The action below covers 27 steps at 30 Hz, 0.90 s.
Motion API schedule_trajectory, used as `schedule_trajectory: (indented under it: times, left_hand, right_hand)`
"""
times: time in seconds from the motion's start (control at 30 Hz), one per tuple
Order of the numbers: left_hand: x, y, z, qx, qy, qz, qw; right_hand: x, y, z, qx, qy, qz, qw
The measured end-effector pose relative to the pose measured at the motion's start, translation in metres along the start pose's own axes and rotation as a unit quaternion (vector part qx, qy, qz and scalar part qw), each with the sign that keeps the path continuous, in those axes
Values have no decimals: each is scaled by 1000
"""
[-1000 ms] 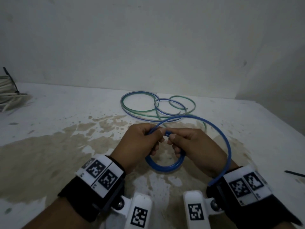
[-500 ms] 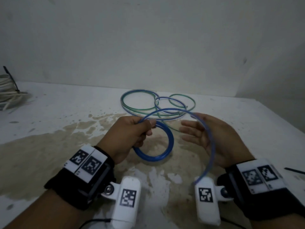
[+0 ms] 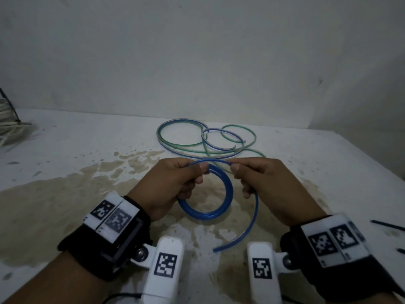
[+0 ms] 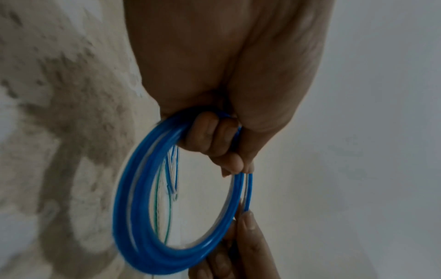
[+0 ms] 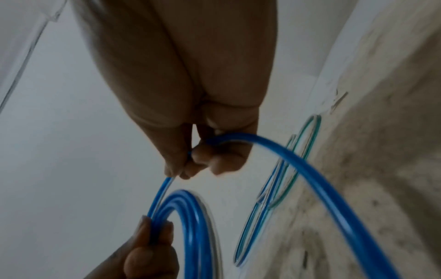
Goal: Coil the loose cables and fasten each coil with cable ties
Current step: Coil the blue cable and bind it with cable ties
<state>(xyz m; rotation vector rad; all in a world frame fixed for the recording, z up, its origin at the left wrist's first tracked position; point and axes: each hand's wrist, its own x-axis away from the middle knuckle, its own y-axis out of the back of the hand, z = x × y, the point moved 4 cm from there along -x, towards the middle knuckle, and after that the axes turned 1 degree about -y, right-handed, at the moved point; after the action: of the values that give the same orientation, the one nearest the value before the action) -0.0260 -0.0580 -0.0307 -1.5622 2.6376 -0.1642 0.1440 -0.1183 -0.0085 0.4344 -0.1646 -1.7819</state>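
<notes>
One glossy blue plastic cable hangs above the stained white table, wound into a round coil of several turns. The left hand has its fingers curled tight round the coil's top; the right hand pinches the free tail between thumb and fingers. Thin green and blue loose cables lie looped on the table behind. Two black cable ties lie at right.

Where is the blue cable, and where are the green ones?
blue cable (image 3: 203, 212): head view, bottom of the coil.
green cables (image 3: 238, 127): head view, top of the far right loop.
</notes>
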Motion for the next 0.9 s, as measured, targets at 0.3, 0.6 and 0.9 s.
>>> schedule_trajectory:
  times: [0.3,0.6,0.9]
  left_hand:
    - [1,-5,-4,118,-10,-40,992]
    - [2,-9,-6,126,-46,-75,988]
    - [3,-11,3,9,-4,-88,996]
  right_hand:
    - [5,-12,9,-42,42,6,998]
    - [3,-23,7,26,72,34,996]
    - [-5,3,-1,-137,70,-163,975]
